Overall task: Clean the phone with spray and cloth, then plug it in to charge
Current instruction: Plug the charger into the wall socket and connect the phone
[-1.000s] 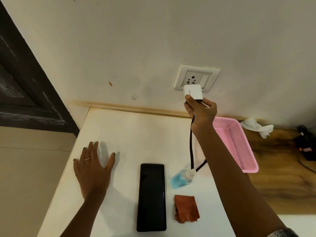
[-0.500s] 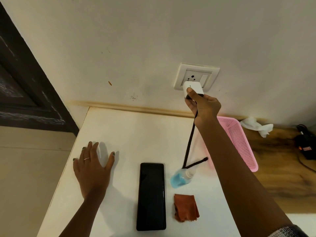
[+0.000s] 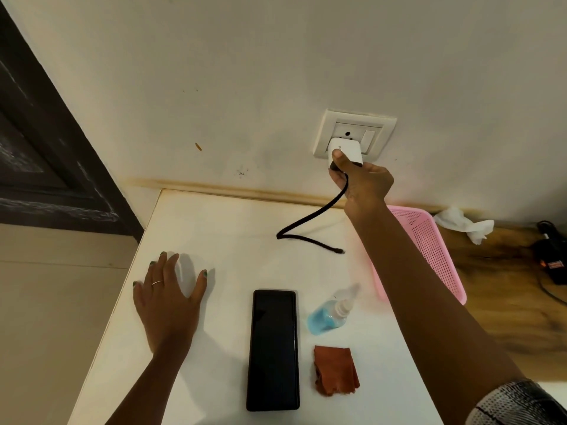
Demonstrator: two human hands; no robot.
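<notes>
A black phone (image 3: 272, 349) lies face up on the white table (image 3: 233, 228), nothing plugged into it. Right of it lies a small spray bottle (image 3: 329, 314) of blue liquid on its side, and an orange cloth (image 3: 336, 371) in front of that. My right hand (image 3: 360, 182) grips a white charger adapter (image 3: 346, 150) pressed against the wall socket (image 3: 352, 134). Its black cable (image 3: 310, 228) hangs down and its free end rests on the table. My left hand (image 3: 168, 299) lies flat on the table, left of the phone, fingers spread.
A pink mesh basket (image 3: 429, 250) stands at the table's right edge, partly behind my right arm. Beyond it on a wooden surface lie a crumpled white tissue (image 3: 463, 223) and a black device with cords (image 3: 552, 256). A dark door frame (image 3: 46, 148) is on the left.
My right hand has lifted the adapter up onto the socket. The cable has swung left, away from the spray bottle, and its end now lies farther back on the table.
</notes>
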